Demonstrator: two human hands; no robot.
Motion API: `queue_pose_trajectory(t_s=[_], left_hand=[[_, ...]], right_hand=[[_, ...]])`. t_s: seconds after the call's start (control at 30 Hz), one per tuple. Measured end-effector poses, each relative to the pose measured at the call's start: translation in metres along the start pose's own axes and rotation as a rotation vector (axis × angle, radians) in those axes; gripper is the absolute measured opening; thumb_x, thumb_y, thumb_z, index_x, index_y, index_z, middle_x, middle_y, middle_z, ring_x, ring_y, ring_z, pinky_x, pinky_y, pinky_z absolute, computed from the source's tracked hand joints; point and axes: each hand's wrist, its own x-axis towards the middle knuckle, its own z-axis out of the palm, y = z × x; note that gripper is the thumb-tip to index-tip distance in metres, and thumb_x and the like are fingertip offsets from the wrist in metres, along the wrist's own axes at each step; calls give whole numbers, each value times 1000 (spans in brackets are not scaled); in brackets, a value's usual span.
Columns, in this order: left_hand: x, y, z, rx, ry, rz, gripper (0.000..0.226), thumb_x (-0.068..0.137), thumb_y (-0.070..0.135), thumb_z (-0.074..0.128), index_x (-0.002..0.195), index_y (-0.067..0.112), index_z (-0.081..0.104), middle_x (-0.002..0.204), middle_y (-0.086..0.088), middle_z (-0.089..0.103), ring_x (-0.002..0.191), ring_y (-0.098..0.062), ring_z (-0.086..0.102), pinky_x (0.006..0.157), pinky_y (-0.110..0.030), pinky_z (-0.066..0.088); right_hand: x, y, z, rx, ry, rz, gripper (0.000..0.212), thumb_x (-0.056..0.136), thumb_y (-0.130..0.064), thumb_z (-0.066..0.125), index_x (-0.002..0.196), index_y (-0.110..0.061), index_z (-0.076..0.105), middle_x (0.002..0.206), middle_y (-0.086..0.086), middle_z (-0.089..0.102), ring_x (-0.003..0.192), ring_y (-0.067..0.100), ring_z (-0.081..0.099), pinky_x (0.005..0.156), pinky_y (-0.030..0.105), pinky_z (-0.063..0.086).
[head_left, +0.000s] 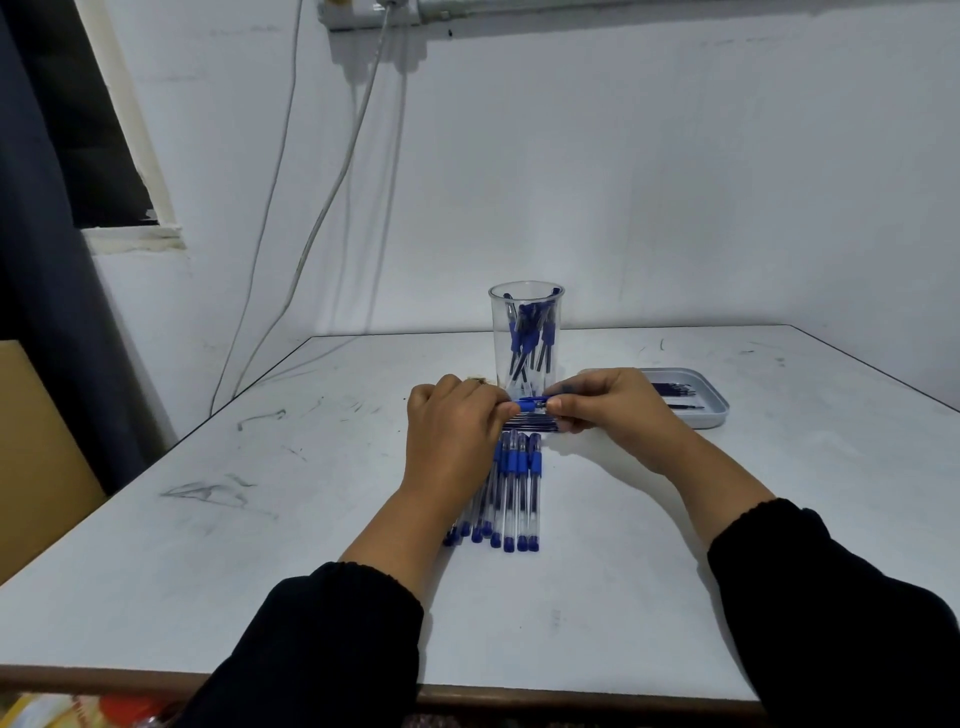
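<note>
Item one: our left hand (451, 434), fingers curled, pinches one end of a blue pen (531, 404). Our right hand (615, 408) pinches the other end, so the pen lies level between them, raised above the middle of the table (311, 545). Our fingertips hide most of its barrel, and we cannot tell whether it is capped. Item two: thin dark rods (530, 425) just beneath the pen, between the hands; whether we hold them or they lie on the table is unclear. Item three: a row of pens (517, 491), clear barrels with blue grips, lying side by side and reaching toward the near edge. Our left wrist covers its left part, so we give no count. Item four: a clear tumbler (498, 358), upright toward the far edge, holding a loose bunch of pens (531, 332) standing on end. Item five: a grey tray (719, 405) toward the right edge, partly behind our right hand, with a few dark refills (675, 389) lying in it.
</note>
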Motion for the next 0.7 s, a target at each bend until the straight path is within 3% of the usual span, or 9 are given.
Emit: queue_pose_trajectory(t_s=[0.5,0.7], left_hand=[[3,-3,3,15,98,140,9,83,25,63,86,19,69,79,8,66,78,-19,56,77,-31,24],[12,-6,7,33,100,102,20,90,34,54,96,22,68,84,6,66,80,-20,55,75,-31,27]], right_hand=[[-1,-2,0,45,-30,41,10,83,-2,69,90,-8,72,71,6,69,59,12,62,64,21,56],[1,-5,14,403,150,90,14,85,-3,67,98,-8,63,85,12,71,76,19,71,68,26,59]])
